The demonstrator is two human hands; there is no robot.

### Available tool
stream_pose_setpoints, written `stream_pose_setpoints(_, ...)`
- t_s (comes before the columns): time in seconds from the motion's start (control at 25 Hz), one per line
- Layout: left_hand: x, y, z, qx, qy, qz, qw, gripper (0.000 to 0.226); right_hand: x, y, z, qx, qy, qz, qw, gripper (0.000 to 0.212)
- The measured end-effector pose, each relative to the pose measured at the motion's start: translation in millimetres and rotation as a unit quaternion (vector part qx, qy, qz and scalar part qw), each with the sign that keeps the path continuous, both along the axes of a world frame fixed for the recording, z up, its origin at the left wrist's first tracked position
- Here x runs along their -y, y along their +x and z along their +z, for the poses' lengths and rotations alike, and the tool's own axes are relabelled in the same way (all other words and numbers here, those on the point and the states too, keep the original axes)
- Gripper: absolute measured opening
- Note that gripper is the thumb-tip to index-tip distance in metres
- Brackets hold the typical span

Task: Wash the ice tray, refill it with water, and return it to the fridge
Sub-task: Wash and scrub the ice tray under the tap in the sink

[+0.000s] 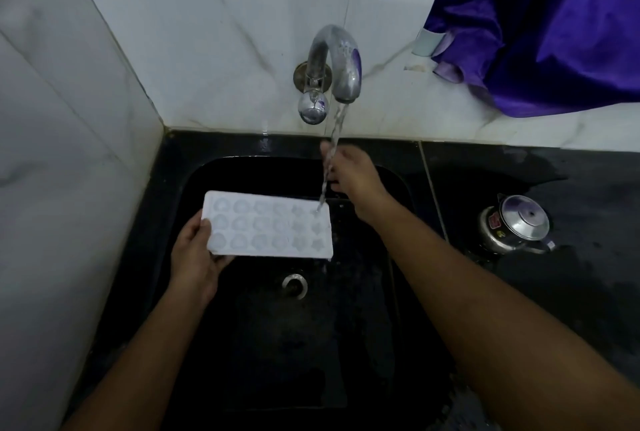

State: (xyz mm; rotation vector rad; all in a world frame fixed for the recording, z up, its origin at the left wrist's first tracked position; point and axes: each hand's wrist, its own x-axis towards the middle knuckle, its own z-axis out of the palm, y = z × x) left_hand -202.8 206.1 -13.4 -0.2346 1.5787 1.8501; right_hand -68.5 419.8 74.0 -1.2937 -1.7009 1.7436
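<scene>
A white ice tray (268,225) with several shaped cavities is held flat over the black sink (221,167). My left hand (195,255) grips its left short end. Water runs from the chrome tap (337,60) and the stream (329,167) lands on the tray's far right corner. My right hand (353,176) hovers behind the stream, above the tray's right end, fingers apart and holding nothing. The tray's cavities face up.
The sink drain (295,285) lies below the tray. A steel kettle (516,224) stands on the wet black counter (588,188) at right. A purple cloth (554,25) hangs at upper right. White tiled walls (52,119) close the left and back.
</scene>
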Motion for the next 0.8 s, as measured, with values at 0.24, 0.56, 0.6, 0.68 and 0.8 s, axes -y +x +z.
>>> stream_pose_setpoints(0.24,1.4,20.8,-4.6,0.007,0.006,-0.022,1.000,0.035,-23.6,-43.4,47.4,-0.080,-0.072,-0.010,0.994,0.042)
stream_pose_setpoints(0.56,9.4,18.5,10.7,-0.006,0.029,-0.035,0.999,0.033,-16.7,-29.7,41.6,-0.101,-0.186,0.020,0.977,0.026)
stream_pose_setpoints(0.6,12.1,18.4,13.8,-0.009,0.034,-0.040,0.999,0.033,-10.3,-20.7,34.9,-0.043,-0.139,0.041,0.988,0.026)
stream_pose_setpoints(0.68,18.1,17.1,20.8,-0.020,0.047,-0.050,0.997,0.034,3.5,4.5,10.5,0.079,-0.017,0.052,0.995,0.037)
stream_pose_setpoints(0.8,27.1,18.0,36.7,-0.039,0.075,-0.069,0.994,0.032,32.7,48.3,-13.3,0.142,-0.142,0.062,0.978,0.041)
